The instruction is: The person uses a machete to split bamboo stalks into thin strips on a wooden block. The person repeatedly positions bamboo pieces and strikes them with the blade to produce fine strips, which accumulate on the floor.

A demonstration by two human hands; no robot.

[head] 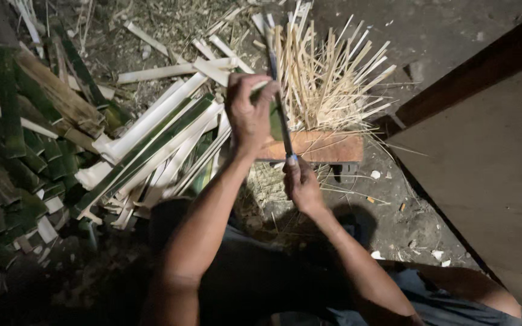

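Gripping a green bamboo piece (275, 115), the left hand (248, 115) is clamped shut. The right hand (302, 184), at five o'clock, clasps a knife (279, 102) over the wooden block (321, 147).

Both forearms were bare, without sleeves, watch or rings. The left hand (248, 115) and right hand (302, 184) wore no gloves. Dark shorts covered the lap.

The left hand (248, 115) is up high, out in front. Its fingers are curled tight in a fist, with the back of the hand facing up. The left arm is long and almost straight. The right hand (300, 184) sits lower and closer, also closed tight. The right arm bends back toward the body.
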